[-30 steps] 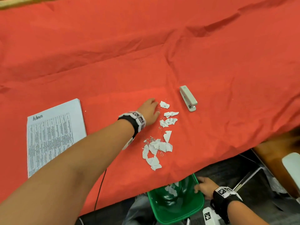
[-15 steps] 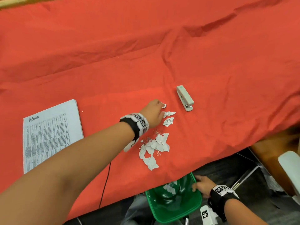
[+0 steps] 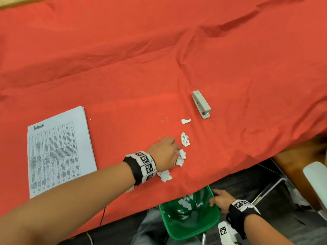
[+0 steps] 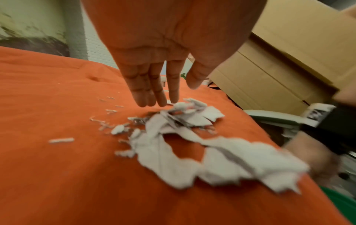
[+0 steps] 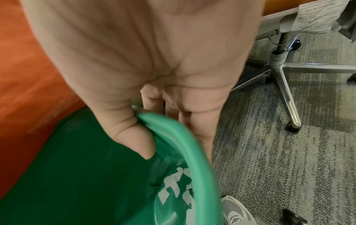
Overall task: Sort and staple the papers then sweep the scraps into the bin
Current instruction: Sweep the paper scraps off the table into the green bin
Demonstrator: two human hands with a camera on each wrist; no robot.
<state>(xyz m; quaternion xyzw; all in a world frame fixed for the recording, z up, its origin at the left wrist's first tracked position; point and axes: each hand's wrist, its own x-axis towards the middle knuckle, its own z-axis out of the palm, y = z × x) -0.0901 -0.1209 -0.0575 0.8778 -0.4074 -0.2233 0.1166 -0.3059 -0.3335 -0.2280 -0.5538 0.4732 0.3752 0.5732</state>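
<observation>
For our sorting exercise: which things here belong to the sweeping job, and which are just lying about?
Job: paper scraps, green bin, left hand sweeping, right hand gripping the bin's rim.

Lying about: stapler, printed sheets, chair base.

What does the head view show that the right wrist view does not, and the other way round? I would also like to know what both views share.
Only the head view shows the stapler, the printed paper stack, and the left hand against the scraps on the cloth.

Only the right wrist view shows the thumb hooked over the bin's rim, a chair base and a shoe.

Both show the right hand gripping the green bin, with scraps in the bin.
</observation>
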